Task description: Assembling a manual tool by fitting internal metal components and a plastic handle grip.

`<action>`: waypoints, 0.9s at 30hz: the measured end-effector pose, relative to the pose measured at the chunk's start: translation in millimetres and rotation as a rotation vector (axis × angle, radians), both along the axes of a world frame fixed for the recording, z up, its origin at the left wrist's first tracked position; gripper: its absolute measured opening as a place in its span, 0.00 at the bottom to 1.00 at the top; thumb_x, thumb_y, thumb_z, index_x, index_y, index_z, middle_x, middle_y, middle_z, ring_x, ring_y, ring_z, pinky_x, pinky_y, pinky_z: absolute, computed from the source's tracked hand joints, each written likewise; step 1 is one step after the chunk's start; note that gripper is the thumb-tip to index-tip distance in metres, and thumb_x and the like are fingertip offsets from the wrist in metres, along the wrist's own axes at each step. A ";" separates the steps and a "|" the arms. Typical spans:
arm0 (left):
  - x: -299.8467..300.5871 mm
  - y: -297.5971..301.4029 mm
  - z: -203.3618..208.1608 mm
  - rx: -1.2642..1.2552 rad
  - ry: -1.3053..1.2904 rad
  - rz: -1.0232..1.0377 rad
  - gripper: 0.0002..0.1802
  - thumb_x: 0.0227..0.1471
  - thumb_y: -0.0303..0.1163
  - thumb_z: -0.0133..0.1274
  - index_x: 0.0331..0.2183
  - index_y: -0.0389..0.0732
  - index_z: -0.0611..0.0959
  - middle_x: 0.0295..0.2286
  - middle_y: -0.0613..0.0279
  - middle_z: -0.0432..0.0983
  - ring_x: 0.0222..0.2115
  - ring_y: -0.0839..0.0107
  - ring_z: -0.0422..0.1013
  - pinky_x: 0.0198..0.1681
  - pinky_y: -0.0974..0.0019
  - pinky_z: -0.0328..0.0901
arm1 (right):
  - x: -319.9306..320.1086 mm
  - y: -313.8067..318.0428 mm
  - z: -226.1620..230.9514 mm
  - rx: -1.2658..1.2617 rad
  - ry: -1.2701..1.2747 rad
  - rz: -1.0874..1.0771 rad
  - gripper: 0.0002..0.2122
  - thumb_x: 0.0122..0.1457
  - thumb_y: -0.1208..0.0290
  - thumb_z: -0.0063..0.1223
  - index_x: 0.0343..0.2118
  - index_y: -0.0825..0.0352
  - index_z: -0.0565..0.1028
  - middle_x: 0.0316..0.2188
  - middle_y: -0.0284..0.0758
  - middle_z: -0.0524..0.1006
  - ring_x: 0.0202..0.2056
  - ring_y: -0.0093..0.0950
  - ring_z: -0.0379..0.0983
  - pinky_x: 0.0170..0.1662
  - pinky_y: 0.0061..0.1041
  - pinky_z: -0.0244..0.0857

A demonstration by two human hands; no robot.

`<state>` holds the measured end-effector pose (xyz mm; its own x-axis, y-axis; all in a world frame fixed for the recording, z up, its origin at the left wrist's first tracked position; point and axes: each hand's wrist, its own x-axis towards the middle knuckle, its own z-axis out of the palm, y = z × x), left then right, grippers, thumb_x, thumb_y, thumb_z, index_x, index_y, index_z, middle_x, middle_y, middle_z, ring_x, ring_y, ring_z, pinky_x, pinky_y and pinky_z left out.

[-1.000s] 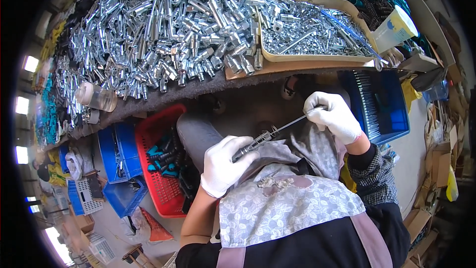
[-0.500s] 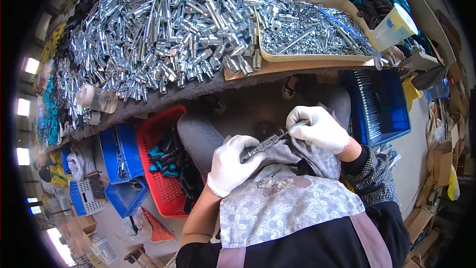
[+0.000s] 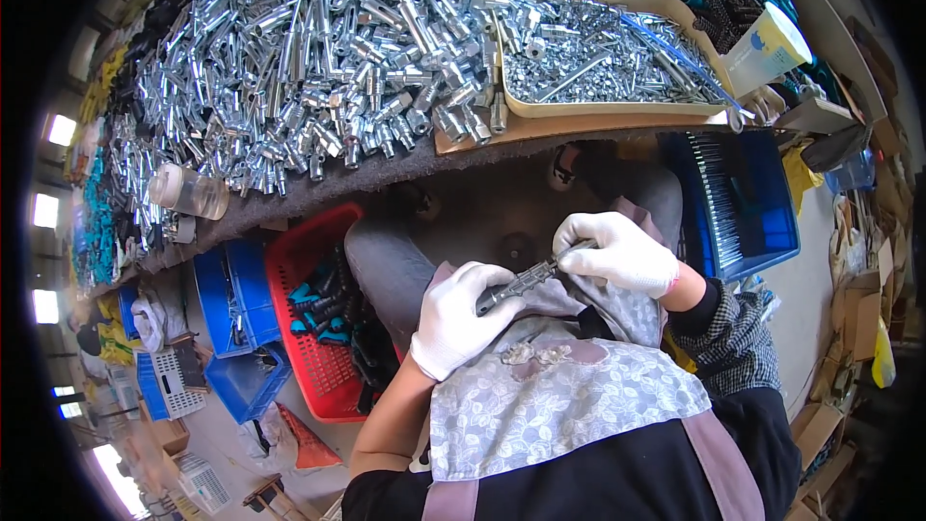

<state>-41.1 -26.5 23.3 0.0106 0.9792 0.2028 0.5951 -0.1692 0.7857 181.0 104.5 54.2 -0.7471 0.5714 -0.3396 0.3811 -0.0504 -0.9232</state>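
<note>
Above my lap, my left hand (image 3: 461, 320) in a white knitted glove is closed round the near end of a slim, silvery metal part (image 3: 528, 281). The part looks like a slotted metal tube, lying aslant with its far end up to the right. My right hand (image 3: 619, 253), gloved the same way, pinches that far end between thumb and fingers. Whether a smaller piece sits in the right fingertips is hidden by the glove. A grey flowered apron (image 3: 569, 405) lies beneath both hands.
Ahead, a bench carries a heap of shiny metal fittings (image 3: 289, 68) and a cream tray (image 3: 617, 110) of small hardware. A clear jar (image 3: 188, 191) and a paper cup (image 3: 769, 50) stand there. A red basket (image 3: 318, 367) is at my left, a blue crate (image 3: 767, 222) at my right.
My left hand has shifted slightly right, and my right hand slightly left, so the two are closer together. Both keep their hold on the metal part, which has turned a little.
</note>
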 end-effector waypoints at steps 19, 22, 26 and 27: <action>1.9 2.7 6.5 0.113 -0.064 -0.006 0.14 0.42 0.26 0.67 0.34 0.35 0.83 0.30 0.52 0.80 0.28 0.58 0.78 0.32 0.64 0.71 | -7.4 -22.3 -33.5 -0.119 0.443 -0.132 0.24 0.68 0.55 0.44 0.56 0.72 0.69 0.44 0.41 0.79 0.48 0.29 0.75 0.54 0.29 0.65; 8.7 5.3 5.8 0.101 -0.035 0.041 0.14 0.42 0.26 0.67 0.34 0.36 0.83 0.30 0.54 0.80 0.28 0.58 0.78 0.32 0.64 0.71 | -20.2 -41.8 -43.1 -0.370 0.553 -0.224 0.26 0.69 0.55 0.43 0.58 0.75 0.68 0.51 0.46 0.77 0.53 0.33 0.73 0.57 0.32 0.66; 10.7 5.0 3.4 -0.034 -0.104 0.084 0.16 0.44 0.27 0.66 0.37 0.35 0.83 0.31 0.54 0.81 0.29 0.60 0.79 0.33 0.65 0.71 | -24.7 -42.7 -56.0 -0.413 0.614 -0.291 0.27 0.69 0.54 0.42 0.58 0.76 0.68 0.52 0.47 0.76 0.54 0.33 0.73 0.57 0.33 0.66; 10.2 5.4 3.7 -0.032 -0.104 0.083 0.16 0.44 0.27 0.66 0.37 0.35 0.83 0.31 0.54 0.81 0.29 0.60 0.79 0.33 0.65 0.71 | -25.0 -41.8 -58.4 -0.411 0.615 -0.291 0.27 0.69 0.54 0.42 0.58 0.76 0.68 0.52 0.47 0.76 0.54 0.33 0.73 0.57 0.33 0.66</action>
